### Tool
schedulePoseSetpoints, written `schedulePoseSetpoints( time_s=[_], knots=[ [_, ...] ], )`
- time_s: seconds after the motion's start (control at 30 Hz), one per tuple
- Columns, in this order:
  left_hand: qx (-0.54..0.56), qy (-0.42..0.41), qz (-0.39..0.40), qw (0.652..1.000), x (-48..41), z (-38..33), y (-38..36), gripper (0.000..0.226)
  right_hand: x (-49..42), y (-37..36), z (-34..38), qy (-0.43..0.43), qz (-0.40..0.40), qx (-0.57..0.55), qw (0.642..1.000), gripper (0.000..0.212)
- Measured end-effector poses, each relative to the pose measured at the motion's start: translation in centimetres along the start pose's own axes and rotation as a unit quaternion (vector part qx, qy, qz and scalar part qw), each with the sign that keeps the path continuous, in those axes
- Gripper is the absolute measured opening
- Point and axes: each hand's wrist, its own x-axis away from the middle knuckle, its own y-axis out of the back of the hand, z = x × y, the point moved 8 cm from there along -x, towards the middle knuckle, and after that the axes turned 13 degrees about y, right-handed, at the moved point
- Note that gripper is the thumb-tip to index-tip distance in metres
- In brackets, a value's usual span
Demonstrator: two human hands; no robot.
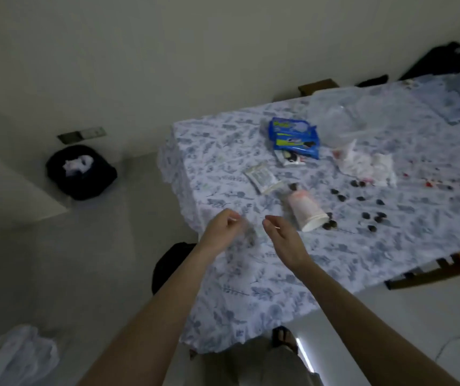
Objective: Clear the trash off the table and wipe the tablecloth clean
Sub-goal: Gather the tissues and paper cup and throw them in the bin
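Both forearms are extended from the bottom edge over the near corner of the desk (251,302), where the left hand (220,229) and right hand (281,235) are held with fingers loosely curled; whether anything is pinched cannot be told through the blur. On the floral tablecloth (223,151) are seen 1 tipped paper cup (305,210), 1 small white packet (262,176), 1 blue snack wrapper (294,136), 1 clear plastic bag (337,118), crumpled tissue (365,165), roughly 15 dark crumbs (373,217) and several red spots. 1 black-lined bin (81,171) is seen on the floor, well apart from the desk.
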Motion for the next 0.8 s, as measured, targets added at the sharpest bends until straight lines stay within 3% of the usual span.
schedulePoseSetpoints(
  time_s=[0.23, 0.43, 0.8],
  knots=[
    [-0.124, -0.025, 0.026, 0.992, 1.3, -7.1, -10.9, 0.028, 2.0, 11.8, -4.7, -0.01, -0.059, -0.018, 0.998, 0.044],
    [-0.205, -0.043, -0.01, 0.978, 2.4, -11.1, -17.3, 0.03, 1.5, 19.7, -7.5, 0.021, -0.029, -0.031, 0.999, 0.037],
    [-0.204, -0.041, -0.086, 0.974, 1.6, -13.9, -23.8, 0.026, -0.7, 27.0, -12.2, 0.03, 0.028, -0.022, 0.999, 0.048]
  ],
)
